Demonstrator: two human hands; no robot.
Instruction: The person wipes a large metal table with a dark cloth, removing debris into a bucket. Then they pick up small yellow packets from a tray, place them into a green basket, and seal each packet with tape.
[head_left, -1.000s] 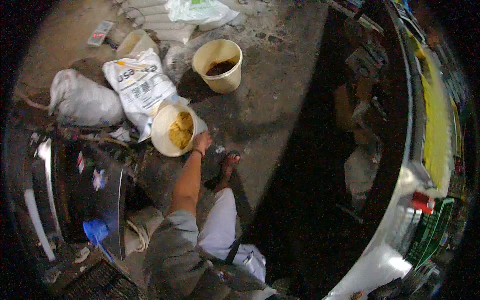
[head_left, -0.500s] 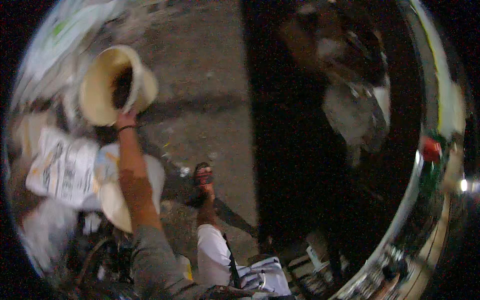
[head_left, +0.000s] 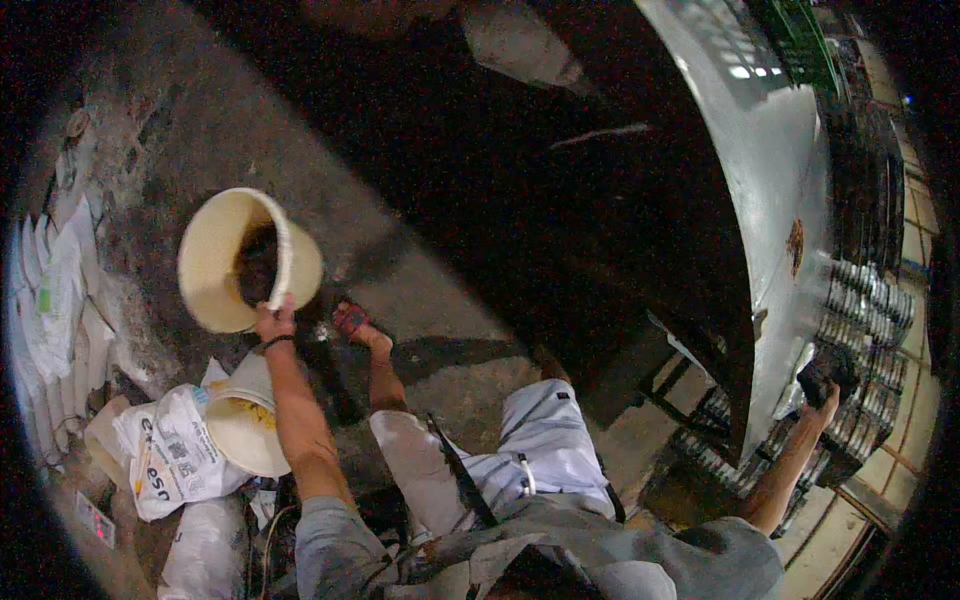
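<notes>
Cream bucket (head_left: pixel 232 262) at 9 o'clock, tilted on its side, dark stuff inside. Left hand (head_left: pixel 273 322) grips its lower rim, fingers curled tight. Second bucket (head_left: pixel 245 428) sits at 7 o'clock beside a white sack (head_left: pixel 165 452). Sandalled foot (head_left: pixel 352 322) just right of the left hand on concrete floor (head_left: pixel 440 300). Right hand (head_left: pixel 822 385) at 3 o'clock, closed around a dark object (head_left: pixel 812 378) near a metal panel (head_left: pixel 770 200).
</notes>
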